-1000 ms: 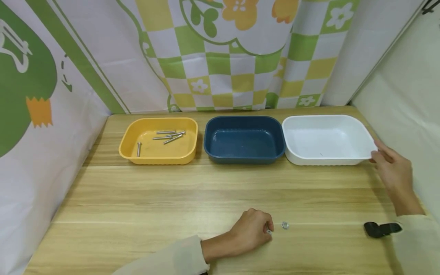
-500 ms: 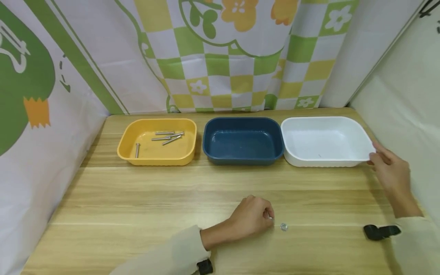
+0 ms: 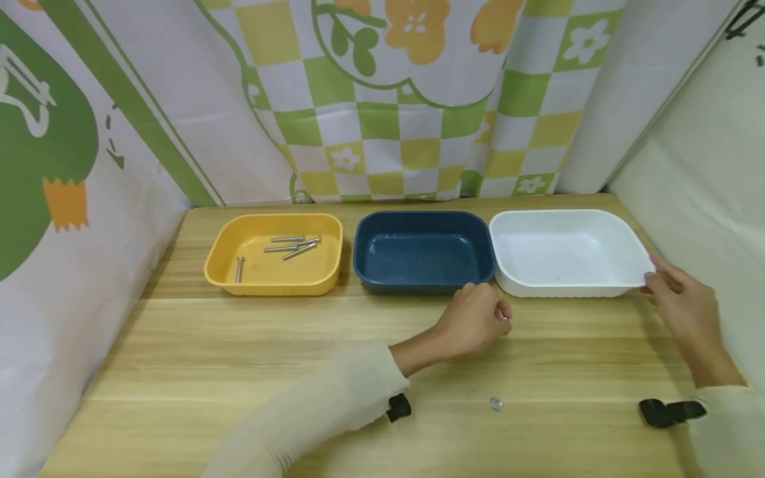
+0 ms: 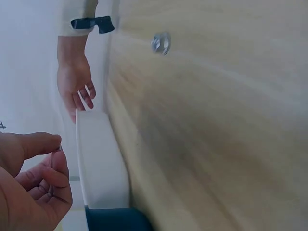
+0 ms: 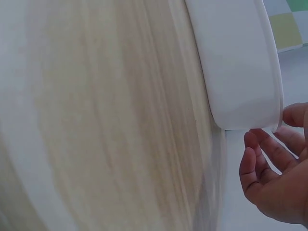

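Note:
My left hand (image 3: 472,322) is raised just in front of the near rim of the navy tray (image 3: 424,290). Thumb and index finger pinch a small metal nut (image 4: 59,148), mostly hidden by the fingertips. At the right, my right hand (image 3: 687,305) grips the end rim of the white tray (image 3: 558,291), thumb on the near side; the right wrist view shows the other fingers (image 5: 248,168) loosely bent below the rim. Another metal nut (image 3: 496,403) lies on the table, nearer the front.
A yellow tray (image 3: 271,290) with several metal bolts (image 3: 293,247) stands left of the navy tray. All the trays are in a row along the back of the wooden table (image 3: 239,358). A patterned curtain (image 3: 412,133) hangs behind, with pale sheets at both sides.
My left hand has lifted from beside the loose nut and moved away from me and rightward, with the pinched nut. The right hand keeps its grip on the white tray.

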A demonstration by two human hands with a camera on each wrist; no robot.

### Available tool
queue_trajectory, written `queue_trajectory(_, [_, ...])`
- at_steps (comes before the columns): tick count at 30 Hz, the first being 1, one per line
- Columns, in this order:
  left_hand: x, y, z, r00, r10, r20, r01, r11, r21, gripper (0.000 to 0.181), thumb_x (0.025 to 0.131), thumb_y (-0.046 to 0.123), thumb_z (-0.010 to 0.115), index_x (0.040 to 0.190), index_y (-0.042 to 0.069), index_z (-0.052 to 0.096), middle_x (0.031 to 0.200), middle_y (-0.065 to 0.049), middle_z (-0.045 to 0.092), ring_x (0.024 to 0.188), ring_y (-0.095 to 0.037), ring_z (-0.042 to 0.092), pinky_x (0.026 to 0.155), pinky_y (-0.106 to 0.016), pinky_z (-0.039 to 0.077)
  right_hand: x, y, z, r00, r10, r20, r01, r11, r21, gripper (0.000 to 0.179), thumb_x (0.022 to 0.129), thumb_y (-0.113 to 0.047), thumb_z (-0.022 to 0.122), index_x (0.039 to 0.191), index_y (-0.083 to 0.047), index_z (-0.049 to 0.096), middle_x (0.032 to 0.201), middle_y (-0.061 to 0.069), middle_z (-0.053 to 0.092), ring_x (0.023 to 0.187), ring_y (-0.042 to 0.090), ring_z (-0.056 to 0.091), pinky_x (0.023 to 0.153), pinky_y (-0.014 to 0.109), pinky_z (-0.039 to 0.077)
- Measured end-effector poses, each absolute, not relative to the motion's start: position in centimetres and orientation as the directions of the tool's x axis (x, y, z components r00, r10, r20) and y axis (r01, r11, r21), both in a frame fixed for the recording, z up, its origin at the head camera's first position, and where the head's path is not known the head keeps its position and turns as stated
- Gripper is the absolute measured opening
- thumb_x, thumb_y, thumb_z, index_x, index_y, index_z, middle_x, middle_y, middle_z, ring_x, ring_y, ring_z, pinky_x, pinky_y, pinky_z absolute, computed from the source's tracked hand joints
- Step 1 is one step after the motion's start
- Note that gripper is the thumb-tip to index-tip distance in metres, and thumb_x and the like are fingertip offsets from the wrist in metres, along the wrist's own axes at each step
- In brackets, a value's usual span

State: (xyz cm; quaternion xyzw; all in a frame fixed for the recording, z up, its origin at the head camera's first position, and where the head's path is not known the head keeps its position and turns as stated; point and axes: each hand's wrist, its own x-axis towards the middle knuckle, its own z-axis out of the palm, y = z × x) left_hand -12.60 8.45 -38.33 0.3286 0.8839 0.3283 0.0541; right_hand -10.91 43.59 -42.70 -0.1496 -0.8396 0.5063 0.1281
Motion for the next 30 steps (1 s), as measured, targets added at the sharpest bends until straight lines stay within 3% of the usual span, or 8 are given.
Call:
queue_trajectory(10, [-15.9, 13.3, -36.4, -0.767, 0.632, 0.112, 0.584, 0.615, 0.529, 0.010, 0.085, 0.007, 0.072, 0.081, 0.015, 0.075, 0.078, 0.012, 0.066, 0.062, 0.000, 0.052, 0.061, -0.014, 0.043, -11.0, 43.8, -42.5, -0.915, 0.400, 0.045, 0.133, 0.406, -0.904, 0.051, 0.100, -0.016, 0.056, 0.149, -0.006, 0.045, 0.086, -0.039, 0.060, 0.071, -0.013, 0.061, 0.063, 0.007, 0.047])
queue_trajectory(12, [-16.4, 14.1, -36.4, -0.775, 0.625, 0.092, 0.571, 0.631, 0.525, 0.014, 0.085, 0.007, 0.071, 0.075, 0.017, 0.071, 0.071, 0.013, 0.060, 0.060, 0.000, 0.048, 0.059, -0.015, 0.041, -11.1, 43.8, -42.6, -0.918, 0.395, 0.047, 0.124, 0.396, -0.910, 0.051, 0.100, -0.015, 0.056, 0.148, -0.006, 0.045, 0.086, -0.038, 0.060, 0.071, -0.013, 0.061, 0.063, 0.007, 0.047])
queue_trajectory(15, [-17.0, 15.1, -36.8, -0.778, 0.624, 0.072, 0.566, 0.647, 0.511, 0.030, 0.086, 0.005, 0.068, 0.063, 0.016, 0.053, 0.057, 0.009, 0.040, 0.052, -0.003, 0.032, 0.050, -0.016, 0.031, -10.9, 43.8, -42.7, -0.917, 0.396, 0.041, 0.126, 0.389, -0.913, 0.050, 0.100, -0.015, 0.056, 0.149, -0.007, 0.045, 0.087, -0.039, 0.060, 0.071, -0.013, 0.061, 0.063, 0.007, 0.048])
queue_trajectory(17, [-17.5, 15.6, -37.2, -0.782, 0.621, 0.059, 0.564, 0.664, 0.491, 0.033, 0.087, 0.004, 0.066, 0.064, 0.016, 0.047, 0.057, 0.007, 0.036, 0.052, -0.004, 0.026, 0.048, -0.017, 0.026, -10.7, 43.7, -42.8, -0.914, 0.404, 0.036, 0.140, 0.397, -0.907, 0.051, 0.100, -0.015, 0.056, 0.149, -0.007, 0.044, 0.086, -0.039, 0.060, 0.070, -0.013, 0.060, 0.062, 0.007, 0.047])
queue_trajectory(19, [-17.9, 16.0, -37.6, -0.787, 0.615, 0.049, 0.563, 0.684, 0.464, 0.027, 0.089, 0.003, 0.064, 0.068, 0.016, 0.052, 0.061, 0.008, 0.042, 0.053, -0.003, 0.030, 0.047, -0.016, 0.028, -10.6, 43.7, -42.8, -0.911, 0.411, 0.030, 0.153, 0.403, -0.902, 0.051, 0.100, -0.016, 0.056, 0.149, -0.007, 0.044, 0.085, -0.040, 0.059, 0.070, -0.014, 0.060, 0.062, 0.007, 0.047])
queue_trajectory(23, [-18.7, 16.7, -38.2, -0.816, 0.578, 0.017, 0.523, 0.723, 0.451, 0.014, 0.091, 0.007, 0.064, 0.090, 0.019, 0.071, 0.082, 0.011, 0.063, 0.066, -0.003, 0.052, 0.053, -0.018, 0.043, -10.7, 43.6, -42.7, -0.912, 0.409, 0.033, 0.155, 0.417, -0.896, 0.052, 0.100, -0.017, 0.056, 0.149, -0.005, 0.044, 0.086, -0.041, 0.058, 0.070, -0.014, 0.060, 0.063, 0.006, 0.047])
queue_trajectory(30, [-19.3, 17.3, -38.5, -0.839, 0.544, -0.021, 0.480, 0.756, 0.445, 0.012, 0.090, 0.011, 0.067, 0.092, 0.022, 0.072, 0.087, 0.012, 0.065, 0.072, -0.005, 0.057, 0.055, -0.022, 0.046, -10.9, 43.6, -42.8, -0.915, 0.401, 0.048, 0.115, 0.372, -0.921, 0.050, 0.100, -0.013, 0.057, 0.148, -0.007, 0.045, 0.087, -0.038, 0.061, 0.070, -0.012, 0.062, 0.063, 0.007, 0.048])
